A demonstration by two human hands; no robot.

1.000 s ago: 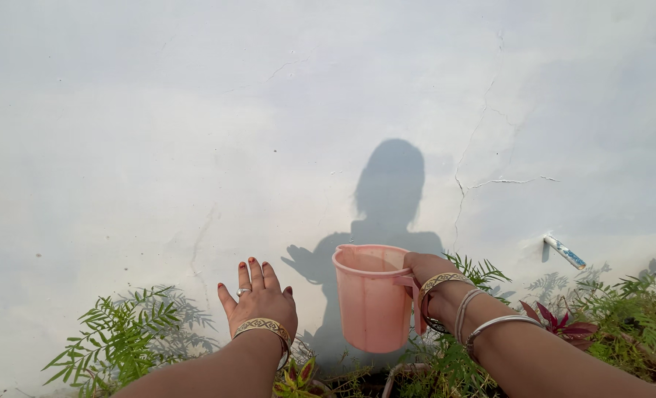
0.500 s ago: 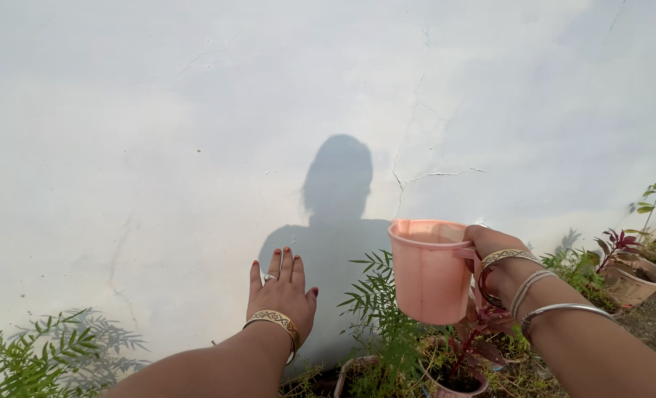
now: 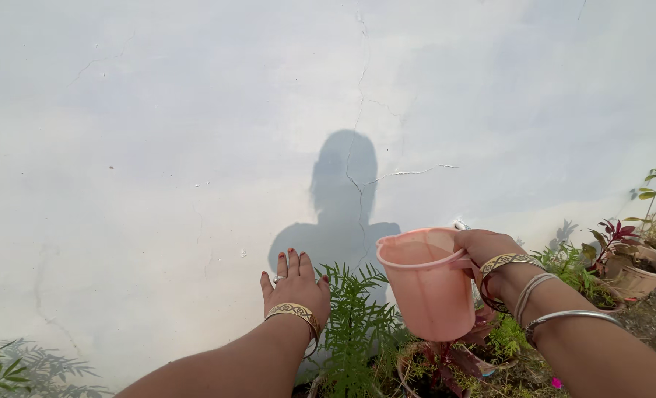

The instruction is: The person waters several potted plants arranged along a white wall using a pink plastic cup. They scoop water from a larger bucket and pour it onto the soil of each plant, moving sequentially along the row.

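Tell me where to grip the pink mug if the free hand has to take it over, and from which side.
Judging by its pose, grip the pink mug around its body from the left. The right hand already fills the handle on the mug's right, while the body's left side is bare and faces the left hand, which is spread flat against the wall. The mug stands upright, so a level wrap should suit.
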